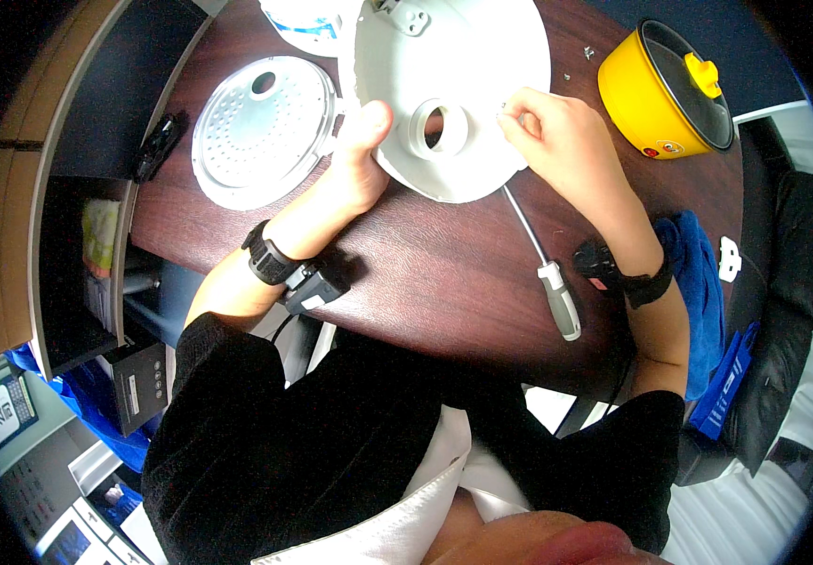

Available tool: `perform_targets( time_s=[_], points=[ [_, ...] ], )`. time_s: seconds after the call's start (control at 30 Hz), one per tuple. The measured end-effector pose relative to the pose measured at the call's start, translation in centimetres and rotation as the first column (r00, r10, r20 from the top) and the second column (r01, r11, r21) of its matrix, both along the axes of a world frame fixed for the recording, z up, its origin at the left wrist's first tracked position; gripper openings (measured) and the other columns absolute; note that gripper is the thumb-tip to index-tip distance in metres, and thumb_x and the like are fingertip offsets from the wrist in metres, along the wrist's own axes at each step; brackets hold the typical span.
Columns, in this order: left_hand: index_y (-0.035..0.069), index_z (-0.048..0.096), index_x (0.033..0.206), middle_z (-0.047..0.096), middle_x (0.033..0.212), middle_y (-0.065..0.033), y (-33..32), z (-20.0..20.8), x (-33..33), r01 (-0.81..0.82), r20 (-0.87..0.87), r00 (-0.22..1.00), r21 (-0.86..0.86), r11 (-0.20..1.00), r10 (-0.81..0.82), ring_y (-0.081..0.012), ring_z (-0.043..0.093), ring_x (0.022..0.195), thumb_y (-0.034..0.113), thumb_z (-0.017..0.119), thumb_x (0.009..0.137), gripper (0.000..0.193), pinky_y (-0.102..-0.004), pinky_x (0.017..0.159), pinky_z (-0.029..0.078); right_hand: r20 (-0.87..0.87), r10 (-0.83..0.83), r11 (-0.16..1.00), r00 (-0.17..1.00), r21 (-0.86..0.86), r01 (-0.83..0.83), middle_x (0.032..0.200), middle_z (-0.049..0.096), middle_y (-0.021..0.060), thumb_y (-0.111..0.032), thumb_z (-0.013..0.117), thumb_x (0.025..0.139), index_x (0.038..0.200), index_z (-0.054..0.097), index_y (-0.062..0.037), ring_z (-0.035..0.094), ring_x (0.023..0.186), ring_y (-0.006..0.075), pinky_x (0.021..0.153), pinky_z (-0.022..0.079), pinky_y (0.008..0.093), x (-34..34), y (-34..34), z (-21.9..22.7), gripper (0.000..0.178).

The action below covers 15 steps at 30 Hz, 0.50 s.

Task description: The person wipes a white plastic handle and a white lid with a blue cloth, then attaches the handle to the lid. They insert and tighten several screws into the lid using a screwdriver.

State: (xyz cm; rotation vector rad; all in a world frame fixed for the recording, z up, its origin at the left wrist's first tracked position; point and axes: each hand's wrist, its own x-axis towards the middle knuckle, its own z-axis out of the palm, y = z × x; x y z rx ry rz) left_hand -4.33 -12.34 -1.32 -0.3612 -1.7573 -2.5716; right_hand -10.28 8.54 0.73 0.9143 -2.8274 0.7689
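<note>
A large white round plastic housing (482, 56) with a round opening near its front edge fills the top middle of the table. My left hand (361, 162) grips its left rim, thumb up along the edge, other fingers mostly hidden behind it. At the right rim, my right hand (557, 132) is closed in a pinch; whatever is between the fingertips is too small to name. A screwdriver (557, 299) with a grey and white handle lies on the table, its tip hidden beneath the housing. To the left lies a white perforated round plate (260, 137).
A yellow pot (646, 99) with a dark lid stands at the back right. Small metal bits (588, 54) lie beside it on the dark wooden table (416, 282). Part of another white container (307, 24) shows at the back. A blue cloth (698, 292) hangs at the right edge.
</note>
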Motion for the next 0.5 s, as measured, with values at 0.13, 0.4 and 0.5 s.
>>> perform_targets(
  time_s=[0.13,0.4,0.5],
  points=[
    [-0.003,0.042,0.129,0.054,0.119,-0.015,0.09,-0.08,-0.01,0.001,0.006,1.0,0.005,1.0,-0.001,-0.0206,0.054,0.109,0.064,0.059,0.073,0.089,-0.0327,0.093,0.044,0.024,0.0,0.999,1.0,-0.044,0.001,0.063,0.061,0.0142,-0.022,0.06,0.081,0.078,0.061,-0.0075,0.062,0.06,0.0321,0.055,0.049,0.0403,0.21,-0.26,-0.43,0.015],
    [-0.003,0.043,0.128,0.054,0.12,-0.0152,0.01,-0.28,0.14,0.004,0.004,1.0,0.04,0.999,-0.004,-0.0208,0.054,0.109,0.062,0.061,0.073,0.087,-0.0334,0.094,0.044,-0.063,-0.043,0.999,0.997,-0.034,0.041,0.062,0.061,0.0136,-0.021,0.06,0.08,0.076,0.061,-0.008,0.063,0.059,0.0317,0.055,0.05,0.0403,0.32,-0.39,-0.23,0.013],
    [-0.003,0.044,0.128,0.055,0.119,-0.015,-0.03,-0.35,0.03,0.0,-0.003,1.0,0.034,0.999,0.0,-0.0207,0.055,0.109,0.061,0.062,0.073,0.086,-0.0339,0.094,0.044,-0.064,-0.046,0.998,0.997,-0.036,0.043,0.062,0.061,0.0142,-0.021,0.06,0.081,0.077,0.061,-0.0074,0.063,0.059,0.0325,0.056,0.05,0.0408,0.44,-0.54,-0.41,0.014]
  ],
)
